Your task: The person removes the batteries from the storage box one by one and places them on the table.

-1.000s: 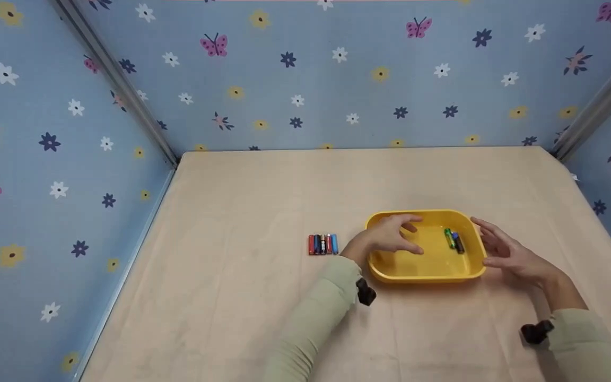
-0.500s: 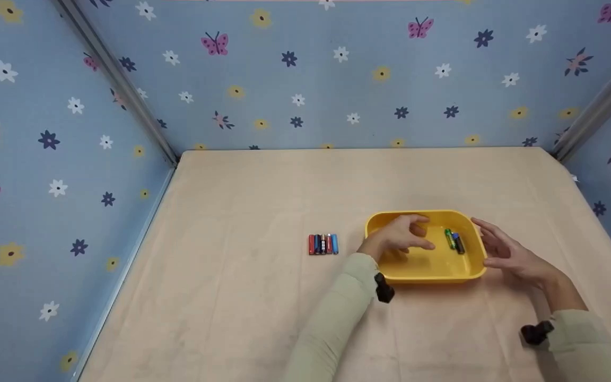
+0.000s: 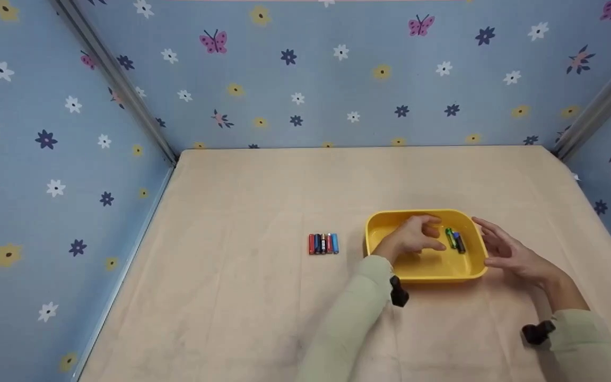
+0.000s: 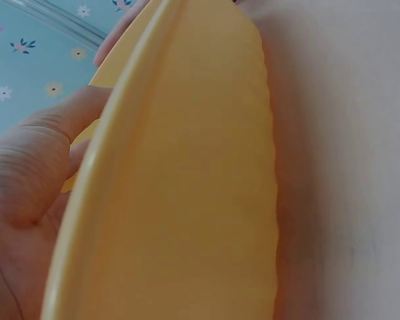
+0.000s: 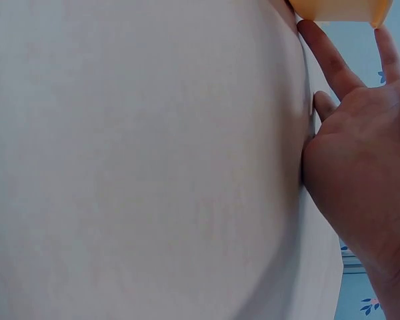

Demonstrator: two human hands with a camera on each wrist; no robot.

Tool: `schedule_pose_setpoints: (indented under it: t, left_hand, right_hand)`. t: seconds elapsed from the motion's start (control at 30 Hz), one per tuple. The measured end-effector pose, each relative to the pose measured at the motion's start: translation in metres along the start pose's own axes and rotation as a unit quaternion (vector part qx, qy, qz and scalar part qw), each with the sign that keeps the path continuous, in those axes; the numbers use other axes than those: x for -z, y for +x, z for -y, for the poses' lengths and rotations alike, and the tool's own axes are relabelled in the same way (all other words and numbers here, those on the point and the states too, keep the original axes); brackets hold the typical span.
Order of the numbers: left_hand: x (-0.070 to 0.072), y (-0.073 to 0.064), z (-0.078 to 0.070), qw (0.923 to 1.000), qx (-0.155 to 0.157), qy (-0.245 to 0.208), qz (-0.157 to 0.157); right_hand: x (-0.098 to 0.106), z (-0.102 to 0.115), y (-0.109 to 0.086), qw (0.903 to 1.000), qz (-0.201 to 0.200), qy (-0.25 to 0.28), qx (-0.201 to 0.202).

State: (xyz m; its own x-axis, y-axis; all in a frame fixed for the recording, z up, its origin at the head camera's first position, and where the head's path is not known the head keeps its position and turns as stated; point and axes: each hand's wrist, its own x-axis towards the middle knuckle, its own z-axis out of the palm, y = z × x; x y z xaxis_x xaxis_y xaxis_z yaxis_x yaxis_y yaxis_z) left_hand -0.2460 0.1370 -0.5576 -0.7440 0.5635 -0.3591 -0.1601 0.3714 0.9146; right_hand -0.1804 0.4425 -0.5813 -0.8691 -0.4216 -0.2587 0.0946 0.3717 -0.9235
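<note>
A yellow plastic tray (image 3: 422, 278) lies on the cloth-covered table. Inside its right end are a green battery (image 3: 451, 238) and a dark battery with a blue end (image 3: 459, 243), side by side. My left hand (image 3: 410, 237) reaches over the tray's left side, thumb and forefinger apart, just left of these batteries and with nothing between them. The tray's wall hides part of that hand in the left wrist view. My right hand (image 3: 517, 260) is at the tray's right end, its extended fingertips (image 5: 308, 30) right at the rim and side.
Left of the tray, several batteries (image 3: 323, 244) in red, blue and black lie in a neat row on the beige cloth (image 3: 231, 212). Blue flowered panels (image 3: 316, 79) wall in the back and sides of the table.
My left hand has moved right inside the tray, closer to the two batteries. My right hand, the tray and the battery row have stayed in place.
</note>
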Motion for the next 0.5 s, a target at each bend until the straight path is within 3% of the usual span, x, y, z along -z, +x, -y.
schedule_pose_setpoints:
  t: [0.5]
  left_hand:
    - [-0.032,0.007,-0.017,0.9974,0.05,0.024,-0.047]
  right_hand:
    - [0.0,0.001,0.001,0.9998,-0.006,-0.011,-0.015]
